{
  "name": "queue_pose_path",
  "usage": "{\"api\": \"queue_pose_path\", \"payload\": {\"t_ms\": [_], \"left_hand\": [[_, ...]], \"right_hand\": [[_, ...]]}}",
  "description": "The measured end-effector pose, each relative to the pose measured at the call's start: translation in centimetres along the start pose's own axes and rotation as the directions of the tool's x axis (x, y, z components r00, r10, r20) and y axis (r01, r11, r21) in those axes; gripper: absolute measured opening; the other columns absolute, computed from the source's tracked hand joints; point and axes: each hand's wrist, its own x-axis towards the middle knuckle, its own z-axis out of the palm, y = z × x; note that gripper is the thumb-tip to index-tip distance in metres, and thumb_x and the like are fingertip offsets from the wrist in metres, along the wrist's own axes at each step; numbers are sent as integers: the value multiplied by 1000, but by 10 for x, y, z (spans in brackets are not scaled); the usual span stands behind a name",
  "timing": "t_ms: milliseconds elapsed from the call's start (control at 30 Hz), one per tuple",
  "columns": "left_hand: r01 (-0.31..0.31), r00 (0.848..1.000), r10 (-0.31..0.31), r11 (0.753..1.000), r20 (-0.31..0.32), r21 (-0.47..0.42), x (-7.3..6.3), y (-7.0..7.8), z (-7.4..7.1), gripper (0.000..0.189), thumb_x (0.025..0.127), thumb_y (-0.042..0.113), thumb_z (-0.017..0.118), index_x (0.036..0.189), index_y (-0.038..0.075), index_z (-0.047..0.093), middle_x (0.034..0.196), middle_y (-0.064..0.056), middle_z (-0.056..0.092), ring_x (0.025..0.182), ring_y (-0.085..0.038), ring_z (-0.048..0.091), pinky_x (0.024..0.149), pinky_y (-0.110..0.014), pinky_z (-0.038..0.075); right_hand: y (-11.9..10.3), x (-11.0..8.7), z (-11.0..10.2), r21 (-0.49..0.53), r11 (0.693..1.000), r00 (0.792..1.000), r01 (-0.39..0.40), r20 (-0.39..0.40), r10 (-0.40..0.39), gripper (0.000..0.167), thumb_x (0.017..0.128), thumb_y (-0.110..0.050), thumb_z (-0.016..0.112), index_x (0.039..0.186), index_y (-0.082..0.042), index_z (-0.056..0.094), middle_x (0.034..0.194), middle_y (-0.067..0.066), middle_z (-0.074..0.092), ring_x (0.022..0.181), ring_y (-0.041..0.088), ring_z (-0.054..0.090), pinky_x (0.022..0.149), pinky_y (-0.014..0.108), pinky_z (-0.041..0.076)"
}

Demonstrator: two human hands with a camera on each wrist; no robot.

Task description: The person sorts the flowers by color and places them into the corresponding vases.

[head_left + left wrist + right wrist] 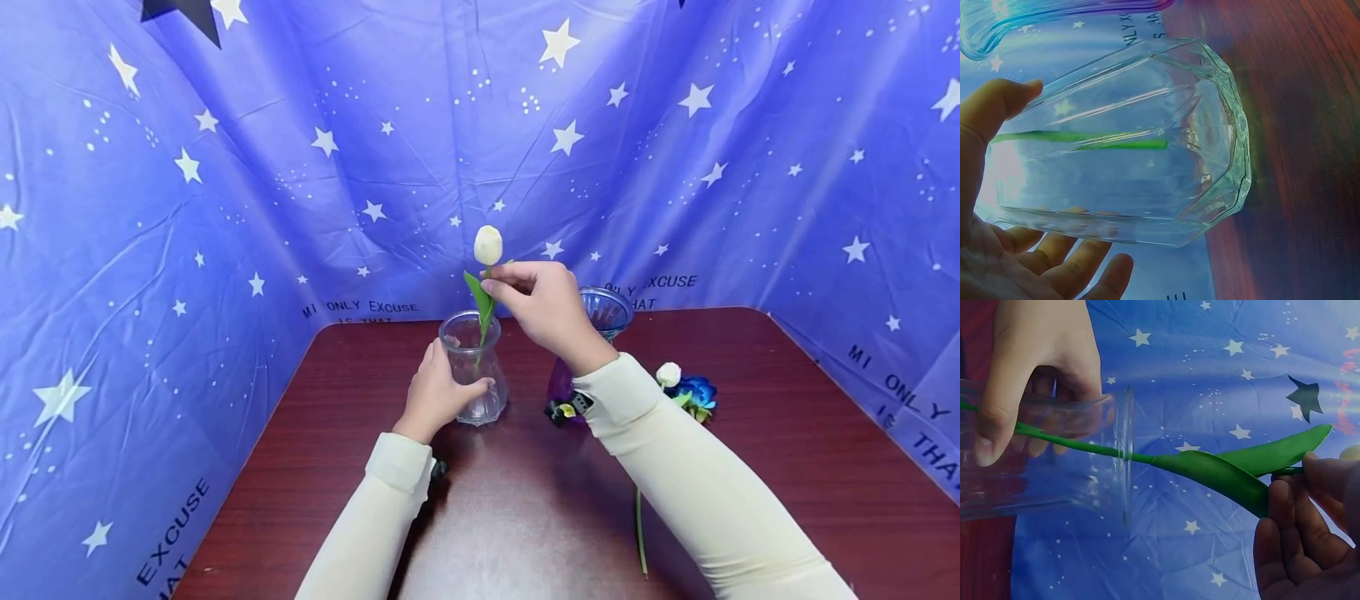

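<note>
My right hand [551,312] pinches the stem of a white tulip [488,247] just below its bloom. The tulip stands upright over a clear glass vase [491,367], its green leaves [1210,472] mostly above the rim. Inside the glass, the lower stem [1129,144] hangs with its cut end short of the vase bottom. Around the side of the vase, my left hand [437,392] holds it, thumb on the near side and fingers on the other. The vase stands on the table in the head view.
Behind my right wrist stands a blue and purple glass vase [606,310], partly hidden. To the right on the dark red table [810,467] lie another white tulip [668,374] and a blue flower [696,392]. A blue star-patterned cloth [420,150] encloses the table's back and sides.
</note>
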Motion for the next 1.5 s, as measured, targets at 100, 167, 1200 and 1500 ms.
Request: {"api": "queue_pose_path", "payload": {"t_ms": [100,167,1200,1500], "left_hand": [[10,1000,-11,1000,13,6,1,0,2,94,74,49,89,146,12,43,133,-9,57,111,-34,67,91,-53,55],[14,1000,-14,1000,22,5,2,-1,3,94,74,51,88,146,12,42,134,-8,56,111,-33,66,91,-53,55],[12,1000,-12,999,5,37,1,-4,2,97,75,51,86,148,8,40,135,-10,55,109,-34,67,89,-53,56],[4,1000,-4,999,6,33,2,-3,2,98,75,50,87,150,10,39,139,-12,54,111,-36,67,91,-54,56]], "right_hand": [[0,2,5,-37,999,1000,-3,16,3,18,92,-31,79,106,-21,84,98,-3,81,84,8,74,72,29,56],[2,3,9,-52,999,1000,-1,23,2,18,92,-30,79,106,-19,84,97,-3,80,82,9,73,70,30,55],[21,4,45,-114,994,999,4,53,2,27,96,-20,74,122,-18,78,110,-6,79,96,10,74,80,34,58],[25,-4,41,-103,994,998,24,64,-17,25,96,-22,74,120,-21,78,110,-9,79,99,7,74,83,33,58]]}}
